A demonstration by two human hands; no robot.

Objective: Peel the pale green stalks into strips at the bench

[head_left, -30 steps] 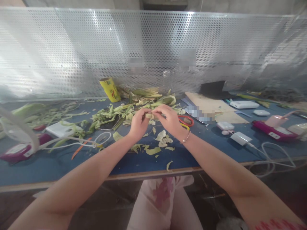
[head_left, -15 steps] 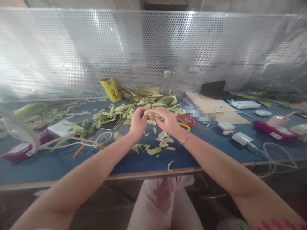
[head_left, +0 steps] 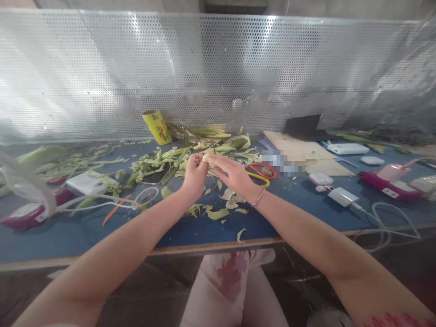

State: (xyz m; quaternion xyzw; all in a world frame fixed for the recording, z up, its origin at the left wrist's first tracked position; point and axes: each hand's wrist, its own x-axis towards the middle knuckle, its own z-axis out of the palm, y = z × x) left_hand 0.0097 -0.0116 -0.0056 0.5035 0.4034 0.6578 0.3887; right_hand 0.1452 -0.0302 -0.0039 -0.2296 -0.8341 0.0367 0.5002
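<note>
My left hand [head_left: 195, 176] and my right hand [head_left: 232, 176] meet over the middle of the blue table. A small pale green plant piece [head_left: 205, 158] shows between their fingertips, mostly covered. The left fingers are curled closed around it. My right hand pinches at it from the other side, its fingers long and held together. Just beyond lies a heap of green leaf strips [head_left: 153, 167], and pale peelings [head_left: 218, 214] are scattered nearer to me. Scissors with a red and a yellow handle [head_left: 260, 178] lie beside my right hand.
A yellow cardboard tube [head_left: 157, 128] leans near the perforated metal screen [head_left: 218, 59]. Purple power strips [head_left: 391, 187] with white cables lie at both sides. Tan cardboard [head_left: 289, 147], a white charger [head_left: 343, 197] and a white box [head_left: 89, 182] also occupy the table.
Both hands have shifted slightly left, still together. The right fingers now stretch further over the left fingertips, and more of the yellow scissor handle shows.
</note>
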